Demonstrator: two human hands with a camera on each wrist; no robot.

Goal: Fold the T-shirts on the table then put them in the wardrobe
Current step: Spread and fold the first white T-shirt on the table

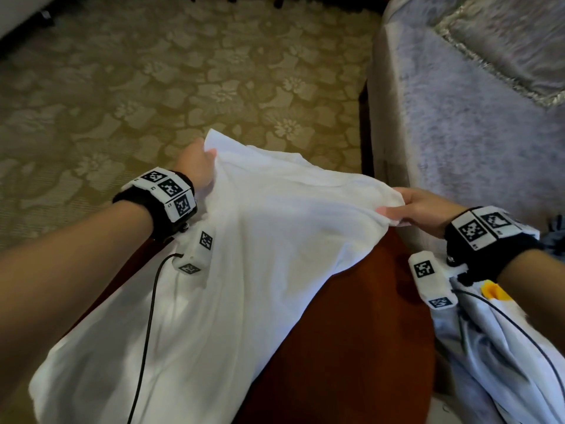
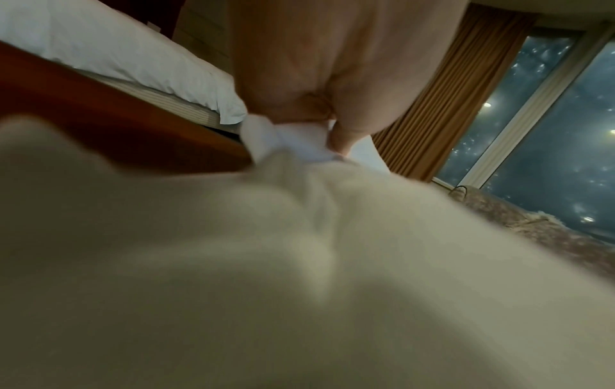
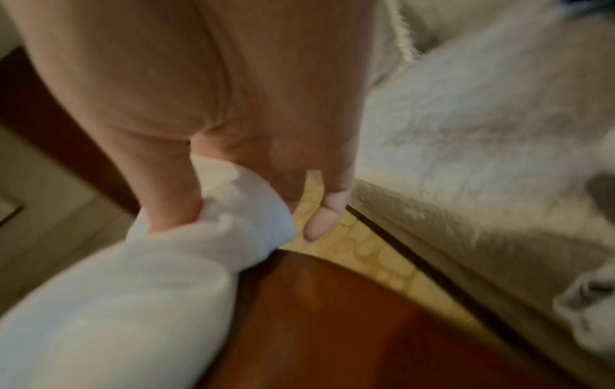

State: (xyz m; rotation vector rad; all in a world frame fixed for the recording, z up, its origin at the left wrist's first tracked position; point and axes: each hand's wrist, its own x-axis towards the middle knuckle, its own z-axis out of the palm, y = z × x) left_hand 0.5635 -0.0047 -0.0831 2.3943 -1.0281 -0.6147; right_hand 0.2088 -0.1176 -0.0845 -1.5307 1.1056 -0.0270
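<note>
We hold the white T-shirt [image 1: 244, 240] stretched above the bench [image 1: 351, 347], left hand [image 1: 195, 166] and right hand [image 1: 425, 209] each pinching one edge. Uneven tension risks a skewed, wrinkled lay-down.

On my left wrist [image 1: 159, 194] I wear a black band carrying a white block faced with square black-and-white markers – three of them show. Below it hangs a small white module [image 1: 195, 255], marked the same way, with a thin black cable [image 1: 146, 332] running from it. My right wrist [image 1: 486, 237] has a matching black band, marker block and white module [image 1: 431, 280] – its own black cable trails near. Both forearms are bare, no sleeves.
</note>
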